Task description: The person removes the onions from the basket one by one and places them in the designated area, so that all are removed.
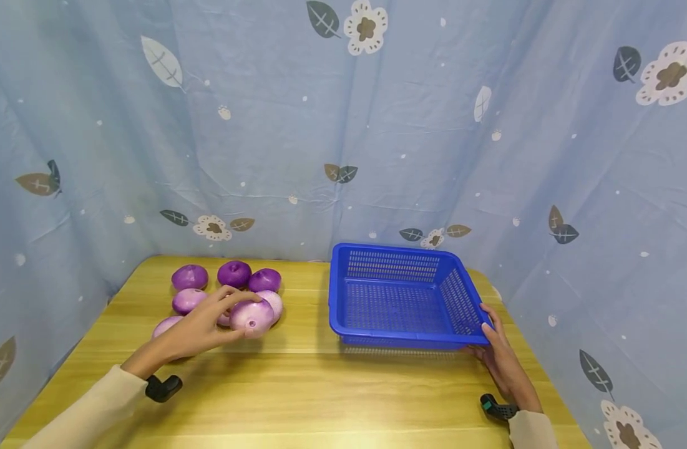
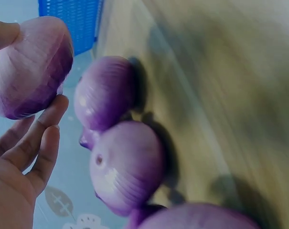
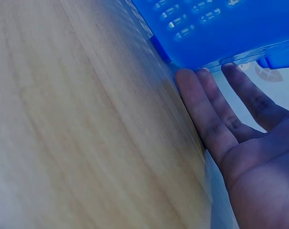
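My left hand (image 1: 208,321) pinches a pale purple onion (image 1: 251,318) between thumb and fingers, just in front of the other onions. In the left wrist view this onion (image 2: 34,67) shows a darker purple side. Several more onions lie in a group about the hand, among them a dark purple onion (image 1: 234,274) at the back and a lighter onion (image 1: 188,300) at the left; some are partly hidden by the hand. My right hand (image 1: 503,358) holds the near right corner of a blue plastic basket (image 1: 399,340), thumb at the rim, other fingers (image 3: 199,105) against the lower side.
The wooden table (image 1: 298,399) extends in front of the onions and the basket. Behind it and at both sides hangs a light blue curtain (image 1: 276,143) with flowers and leaves. The basket stands at the back right, its slotted floor visible.
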Demonstrator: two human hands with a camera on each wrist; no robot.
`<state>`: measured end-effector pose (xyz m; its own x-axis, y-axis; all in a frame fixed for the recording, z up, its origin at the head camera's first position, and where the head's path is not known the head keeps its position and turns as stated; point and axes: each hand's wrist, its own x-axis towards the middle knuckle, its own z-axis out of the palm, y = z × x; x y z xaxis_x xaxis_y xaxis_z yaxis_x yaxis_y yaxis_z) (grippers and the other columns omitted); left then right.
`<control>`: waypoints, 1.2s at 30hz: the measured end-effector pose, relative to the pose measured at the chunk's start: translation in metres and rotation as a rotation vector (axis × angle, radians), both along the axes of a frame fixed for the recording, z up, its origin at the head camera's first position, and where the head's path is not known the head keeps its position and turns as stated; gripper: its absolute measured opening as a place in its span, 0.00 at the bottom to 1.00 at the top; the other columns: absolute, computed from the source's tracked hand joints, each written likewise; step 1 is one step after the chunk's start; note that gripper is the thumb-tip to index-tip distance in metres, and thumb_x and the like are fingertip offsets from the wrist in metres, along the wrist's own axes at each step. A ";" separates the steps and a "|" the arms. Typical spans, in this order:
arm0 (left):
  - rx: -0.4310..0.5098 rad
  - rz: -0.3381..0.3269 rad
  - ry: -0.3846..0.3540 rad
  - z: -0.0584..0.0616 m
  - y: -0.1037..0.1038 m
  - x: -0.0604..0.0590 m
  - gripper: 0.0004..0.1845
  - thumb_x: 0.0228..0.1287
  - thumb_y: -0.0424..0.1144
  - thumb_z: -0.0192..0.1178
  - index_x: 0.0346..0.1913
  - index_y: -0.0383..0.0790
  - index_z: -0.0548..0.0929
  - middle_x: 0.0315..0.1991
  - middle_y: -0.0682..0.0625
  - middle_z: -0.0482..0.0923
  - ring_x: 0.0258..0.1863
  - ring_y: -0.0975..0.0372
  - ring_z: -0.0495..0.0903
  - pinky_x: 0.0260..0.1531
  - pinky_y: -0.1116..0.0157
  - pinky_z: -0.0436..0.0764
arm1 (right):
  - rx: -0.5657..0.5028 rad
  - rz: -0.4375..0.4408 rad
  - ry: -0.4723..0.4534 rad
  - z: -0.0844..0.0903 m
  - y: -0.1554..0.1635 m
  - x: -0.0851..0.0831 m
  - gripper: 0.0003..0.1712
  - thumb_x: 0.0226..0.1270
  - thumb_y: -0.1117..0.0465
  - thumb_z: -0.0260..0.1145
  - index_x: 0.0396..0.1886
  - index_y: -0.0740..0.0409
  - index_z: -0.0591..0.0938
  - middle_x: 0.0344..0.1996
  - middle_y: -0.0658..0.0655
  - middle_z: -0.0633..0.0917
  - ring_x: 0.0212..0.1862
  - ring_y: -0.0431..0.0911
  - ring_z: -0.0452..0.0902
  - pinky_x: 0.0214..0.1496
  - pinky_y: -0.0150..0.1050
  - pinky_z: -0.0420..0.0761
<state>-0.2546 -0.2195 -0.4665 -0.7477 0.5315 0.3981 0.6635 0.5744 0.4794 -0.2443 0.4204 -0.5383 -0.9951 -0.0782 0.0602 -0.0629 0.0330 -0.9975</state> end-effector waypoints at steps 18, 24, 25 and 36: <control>-0.181 0.107 0.338 -0.027 -0.031 0.016 0.34 0.51 0.52 0.80 0.64 0.57 0.82 0.51 0.54 0.77 0.46 0.63 0.75 0.46 0.49 0.75 | 0.002 0.005 0.004 -0.002 0.003 0.000 0.32 0.86 0.45 0.42 0.81 0.29 0.44 0.78 0.65 0.47 0.62 0.49 0.73 0.57 0.47 0.83; -0.207 0.140 0.388 -0.030 -0.040 0.018 0.35 0.45 0.50 0.82 0.61 0.56 0.83 0.45 0.55 0.76 0.38 0.66 0.69 0.44 0.51 0.68 | -0.003 0.016 0.014 -0.001 0.003 -0.001 0.32 0.86 0.46 0.42 0.82 0.30 0.44 0.78 0.65 0.46 0.62 0.50 0.73 0.57 0.48 0.83; -0.209 0.137 0.391 -0.030 -0.041 0.017 0.35 0.44 0.50 0.82 0.60 0.56 0.84 0.45 0.55 0.76 0.39 0.66 0.70 0.45 0.51 0.67 | -0.001 0.014 0.014 -0.001 0.002 -0.001 0.32 0.86 0.46 0.42 0.82 0.30 0.44 0.78 0.65 0.47 0.62 0.49 0.73 0.57 0.48 0.83; -0.246 0.154 0.385 -0.038 -0.045 0.018 0.32 0.46 0.52 0.82 0.57 0.49 0.86 0.48 0.50 0.82 0.50 0.52 0.75 0.40 0.55 0.62 | -0.016 0.007 -0.002 -0.001 0.002 0.000 0.32 0.85 0.45 0.43 0.81 0.29 0.44 0.77 0.65 0.47 0.62 0.50 0.73 0.57 0.47 0.82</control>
